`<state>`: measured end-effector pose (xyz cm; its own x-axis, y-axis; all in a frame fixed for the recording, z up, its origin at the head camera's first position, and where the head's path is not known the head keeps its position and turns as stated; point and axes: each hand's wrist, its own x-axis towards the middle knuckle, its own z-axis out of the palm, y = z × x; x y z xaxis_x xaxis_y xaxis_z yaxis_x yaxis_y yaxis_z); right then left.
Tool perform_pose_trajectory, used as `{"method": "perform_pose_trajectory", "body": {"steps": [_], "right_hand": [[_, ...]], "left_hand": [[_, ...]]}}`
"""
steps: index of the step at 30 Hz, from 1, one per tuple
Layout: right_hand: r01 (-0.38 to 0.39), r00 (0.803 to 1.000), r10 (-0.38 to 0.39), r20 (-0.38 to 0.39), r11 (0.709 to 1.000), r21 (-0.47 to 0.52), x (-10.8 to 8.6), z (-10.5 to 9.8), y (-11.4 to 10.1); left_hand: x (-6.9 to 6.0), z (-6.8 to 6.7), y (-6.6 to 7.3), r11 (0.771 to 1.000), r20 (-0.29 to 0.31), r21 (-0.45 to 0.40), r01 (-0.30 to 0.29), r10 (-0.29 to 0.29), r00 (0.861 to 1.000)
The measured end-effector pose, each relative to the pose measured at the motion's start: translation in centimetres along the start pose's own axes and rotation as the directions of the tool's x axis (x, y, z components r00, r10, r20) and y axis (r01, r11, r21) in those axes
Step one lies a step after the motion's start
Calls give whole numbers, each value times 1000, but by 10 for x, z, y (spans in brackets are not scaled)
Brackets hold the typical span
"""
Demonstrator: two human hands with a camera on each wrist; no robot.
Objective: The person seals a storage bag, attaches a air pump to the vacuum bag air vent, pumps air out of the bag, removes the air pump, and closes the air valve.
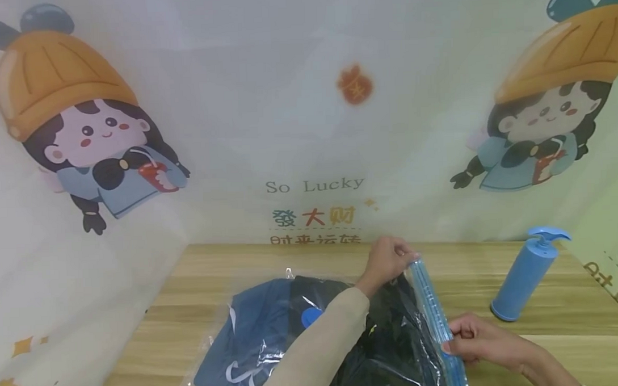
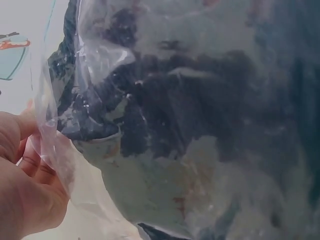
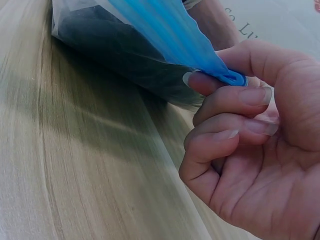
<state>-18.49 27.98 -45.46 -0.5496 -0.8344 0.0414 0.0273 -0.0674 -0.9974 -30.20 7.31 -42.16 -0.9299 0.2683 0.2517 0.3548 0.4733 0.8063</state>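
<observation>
A clear vacuum storage bag lies on the table, packed with dark and blue folded clothes. Its blue zip strip runs along the right side. At the far end of that strip, my left hand pinches the bag's corner; the left wrist view shows its fingers at the clear film. Nearer to me, my right hand pinches a small blue zip slider on the strip between thumb and index finger, the other fingers curled. A round blue valve sits on the bag's upper face.
A blue hand pump stands on the wood-grain table to the right of the bag. Behind the table hangs a pale printed backdrop with cartoon figures and lettering, which also spans both sides.
</observation>
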Motion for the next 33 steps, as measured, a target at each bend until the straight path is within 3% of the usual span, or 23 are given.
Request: {"method": "perform_pose_trajectory", "body": {"steps": [11, 23, 27, 33], "right_hand": [[-6, 1000, 5, 11, 999, 44, 0, 2, 4], [-61, 997, 58, 52, 997, 41, -1, 10, 3], [-115, 992, 111, 68, 991, 69, -5, 12, 5], [-115, 990, 108, 85, 990, 83, -8, 16, 7]], "left_hand": [[-1, 0, 2, 1000, 8, 7, 9, -9, 1000], [1, 0, 1, 1000, 7, 7, 27, -27, 1000], [0, 0, 1, 999, 2, 5, 38, -38, 999], [0, 0, 2, 999, 7, 4, 45, -45, 999]]}}
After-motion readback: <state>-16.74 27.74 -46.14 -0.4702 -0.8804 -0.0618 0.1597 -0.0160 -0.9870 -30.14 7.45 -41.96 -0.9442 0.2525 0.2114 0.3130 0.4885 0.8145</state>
